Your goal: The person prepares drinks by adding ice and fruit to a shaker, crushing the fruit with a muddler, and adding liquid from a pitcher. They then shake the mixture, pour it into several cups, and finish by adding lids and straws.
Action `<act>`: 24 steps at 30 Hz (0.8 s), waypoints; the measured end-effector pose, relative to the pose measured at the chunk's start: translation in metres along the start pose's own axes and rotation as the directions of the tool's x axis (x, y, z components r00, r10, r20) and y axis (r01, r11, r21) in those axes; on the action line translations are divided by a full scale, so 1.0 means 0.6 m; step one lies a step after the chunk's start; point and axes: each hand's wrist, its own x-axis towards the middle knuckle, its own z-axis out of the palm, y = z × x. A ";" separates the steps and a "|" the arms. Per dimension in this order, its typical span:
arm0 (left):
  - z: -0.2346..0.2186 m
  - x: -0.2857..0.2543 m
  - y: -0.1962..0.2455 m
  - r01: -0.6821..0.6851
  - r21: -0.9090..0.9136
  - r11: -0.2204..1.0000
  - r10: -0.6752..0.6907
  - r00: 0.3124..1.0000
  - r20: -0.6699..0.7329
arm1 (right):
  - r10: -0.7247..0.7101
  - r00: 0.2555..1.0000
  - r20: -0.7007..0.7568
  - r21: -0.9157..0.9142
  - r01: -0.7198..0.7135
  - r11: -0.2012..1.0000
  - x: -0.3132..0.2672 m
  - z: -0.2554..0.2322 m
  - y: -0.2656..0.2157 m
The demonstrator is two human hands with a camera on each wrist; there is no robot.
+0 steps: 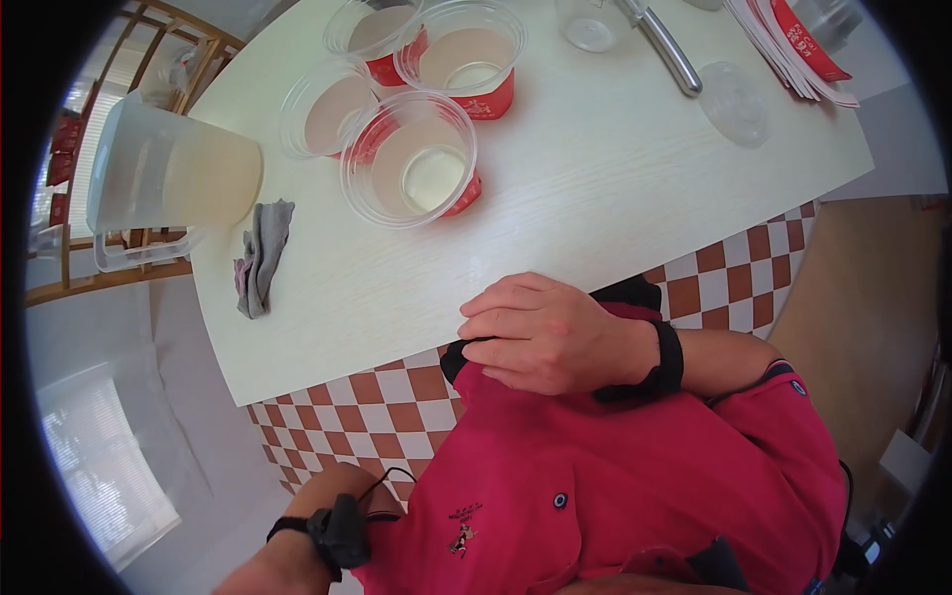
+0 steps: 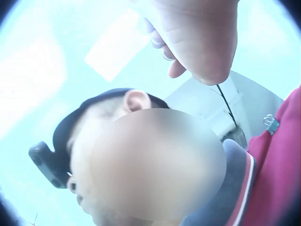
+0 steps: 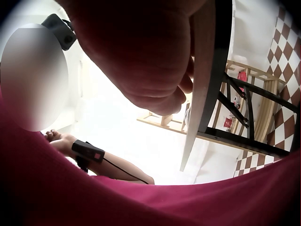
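At table edge [image 1: 332, 369], right hand [image 1: 550, 339], fingers relaxed, room before tubs [image 1: 387, 164]; left hand [image 3: 62, 143], fingers loose.

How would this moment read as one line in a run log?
Right hand: at table edge | Left hand: raised, off table | Four cups: clustered on table | Gray cloth: on table near pitcher

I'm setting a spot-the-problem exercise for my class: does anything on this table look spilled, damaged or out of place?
I see no clear spill or damage. The mildest oddity is the grey cloth: it lies crumpled near the left edge of the table, looking casually dropped beside the grouped plastic bowls.
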 end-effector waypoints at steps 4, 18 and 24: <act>0.062 -0.152 -0.046 0.516 -0.254 0.818 -0.571 0.780 -0.256 | 0.008 1.000 0.004 0.010 -0.008 1.000 0.001 0.000 0.000; 0.173 -0.284 -0.057 0.912 0.139 0.386 -0.902 0.342 0.263 | 0.114 0.987 0.110 0.276 -0.141 0.951 0.021 -0.036 0.004; 0.189 -0.273 -0.063 0.827 0.259 0.499 -0.853 0.417 0.313 | 0.107 0.964 0.244 0.430 -0.206 0.879 0.040 -0.065 0.013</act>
